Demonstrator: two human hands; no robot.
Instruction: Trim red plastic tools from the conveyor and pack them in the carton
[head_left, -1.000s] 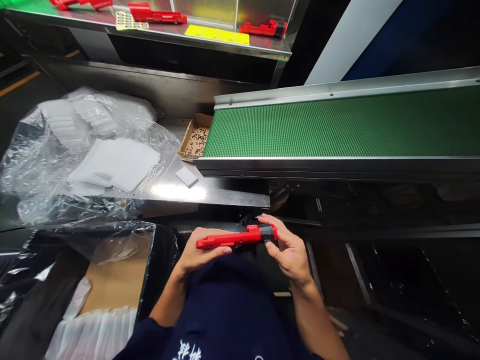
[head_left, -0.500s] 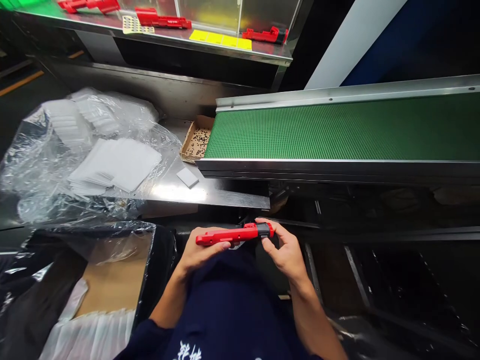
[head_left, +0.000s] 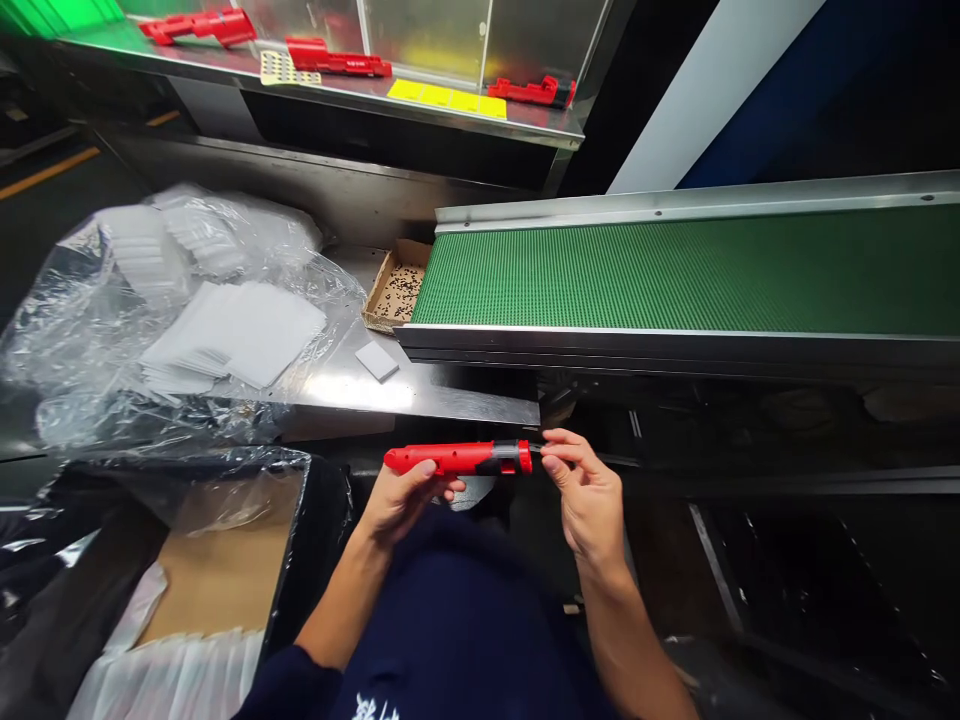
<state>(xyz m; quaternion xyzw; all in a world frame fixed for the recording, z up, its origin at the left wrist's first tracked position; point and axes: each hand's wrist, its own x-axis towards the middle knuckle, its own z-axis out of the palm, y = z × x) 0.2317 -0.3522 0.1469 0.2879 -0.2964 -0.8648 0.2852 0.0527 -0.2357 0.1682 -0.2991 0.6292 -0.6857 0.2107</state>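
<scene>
A red tool-shaped part (head_left: 450, 459) with a black band near its right end lies level in front of my body. My left hand (head_left: 401, 495) is wrapped round its left half, the thumb on the near side. Just off the right end, my right hand (head_left: 589, 490) is closed in a pinch between thumb and fingertips. Something thin and dark seems to run from those fingertips to the end of the part, too small to make out.
A green conveyor belt (head_left: 637, 270) runs off to the right. Beside it are a cardboard tray (head_left: 397, 290) of small black pieces, white sheets (head_left: 259, 330) in clear plastic, and a lined box (head_left: 225, 570). Red parts stand on a shelf (head_left: 450, 103) above.
My right hand has come off the black-banded end and moved a little right, now pinching beside it. The red part has shifted slightly left and turned in my left hand.
</scene>
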